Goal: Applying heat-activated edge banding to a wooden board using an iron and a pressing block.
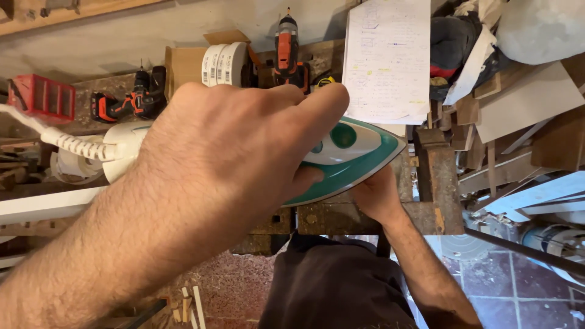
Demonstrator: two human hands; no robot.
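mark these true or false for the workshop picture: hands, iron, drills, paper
1. The left hand grips the handle of a green and white clothes iron. True.
2. The right hand is raised high above the iron. False: it sits under the iron's front edge.
3. An orange and black drill stands behind the iron. True.
4. The sheet of paper is blank. False: it is covered in handwriting.

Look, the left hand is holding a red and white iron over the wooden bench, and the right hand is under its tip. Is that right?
Not quite: the iron is green and white, not red and white, as the head view shows. The rest holds: the left hand grips it over the wooden bench, and the right hand is under its tip.
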